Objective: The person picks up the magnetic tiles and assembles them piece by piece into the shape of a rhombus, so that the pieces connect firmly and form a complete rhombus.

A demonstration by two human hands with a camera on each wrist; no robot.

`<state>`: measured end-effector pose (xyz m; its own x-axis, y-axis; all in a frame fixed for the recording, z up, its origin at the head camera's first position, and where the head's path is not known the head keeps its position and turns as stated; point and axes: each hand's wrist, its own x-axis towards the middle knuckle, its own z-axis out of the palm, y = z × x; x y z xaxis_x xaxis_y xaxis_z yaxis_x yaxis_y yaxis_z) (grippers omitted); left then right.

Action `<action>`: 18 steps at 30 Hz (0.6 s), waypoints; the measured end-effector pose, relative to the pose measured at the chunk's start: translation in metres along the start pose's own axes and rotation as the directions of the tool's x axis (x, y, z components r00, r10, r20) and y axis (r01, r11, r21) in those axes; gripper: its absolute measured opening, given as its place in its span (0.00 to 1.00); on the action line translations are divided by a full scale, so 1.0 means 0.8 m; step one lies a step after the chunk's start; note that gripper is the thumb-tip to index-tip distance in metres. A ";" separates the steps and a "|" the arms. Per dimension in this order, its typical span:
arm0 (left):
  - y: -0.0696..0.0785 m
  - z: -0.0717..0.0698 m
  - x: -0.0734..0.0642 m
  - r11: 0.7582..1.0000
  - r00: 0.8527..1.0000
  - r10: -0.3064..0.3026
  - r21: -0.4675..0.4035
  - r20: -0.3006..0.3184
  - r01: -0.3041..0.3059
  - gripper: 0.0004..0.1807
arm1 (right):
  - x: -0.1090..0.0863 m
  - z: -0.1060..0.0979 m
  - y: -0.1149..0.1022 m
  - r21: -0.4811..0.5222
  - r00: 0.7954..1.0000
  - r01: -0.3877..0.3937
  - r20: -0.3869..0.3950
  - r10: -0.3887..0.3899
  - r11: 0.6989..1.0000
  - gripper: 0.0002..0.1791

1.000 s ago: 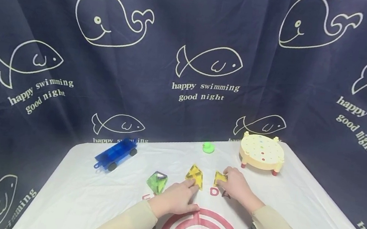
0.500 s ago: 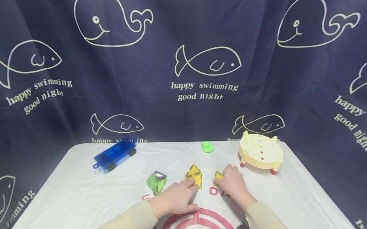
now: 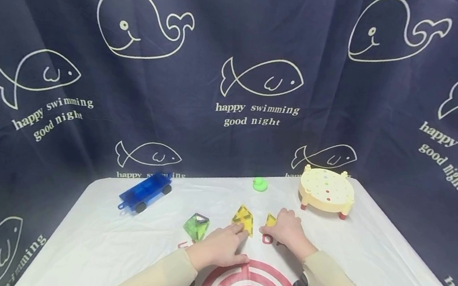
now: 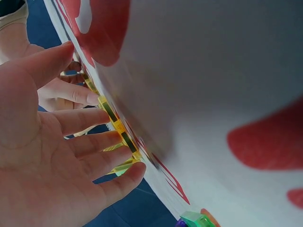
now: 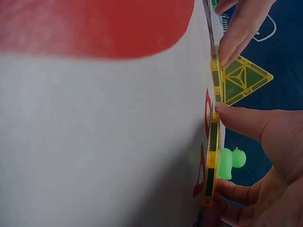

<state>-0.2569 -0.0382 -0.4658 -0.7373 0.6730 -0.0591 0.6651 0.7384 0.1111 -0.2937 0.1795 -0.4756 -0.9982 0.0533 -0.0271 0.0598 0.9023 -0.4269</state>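
A yellow magnetic tile piece (image 3: 243,218) lies in mid-table, with a triangular tile (image 5: 246,80) standing up from it in the right wrist view. My left hand (image 3: 221,246) rests its fairly straight fingertips on the piece's near side, thumb stretched out to the right. To the right, a second yellow magnetic tile (image 5: 213,158) is gripped by its edges in my right hand (image 3: 289,228), thumb at one end and fingers at the other. The right thumb tip sits at the narrow gap between the two yellow pieces. My right hand covers most of that tile in the head view.
Left of my left hand is a green translucent tile shape (image 3: 196,226). A blue toy car base (image 3: 146,192) stands at the back left. A green toy duck (image 3: 260,184) and a round cream pegboard stand (image 3: 327,190) sit along the far edge.
My right hand has shifted slightly left, and its thumb has moved from over the yellow tile to its left end. The left hand stays in place on its piece.
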 end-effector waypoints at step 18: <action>0.003 0.000 -0.002 1.000 1.000 -0.001 0.014 0.003 0.000 0.41 | -0.007 0.002 -0.010 0.336 0.997 0.062 -0.061 -0.044 0.940 0.21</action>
<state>-0.2542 -0.0378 -0.4658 -0.7373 0.6727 -0.0621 0.6663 0.7393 0.0975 -0.2886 0.1713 -0.4737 -0.9981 0.0396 0.0465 -0.0049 0.7074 -0.7068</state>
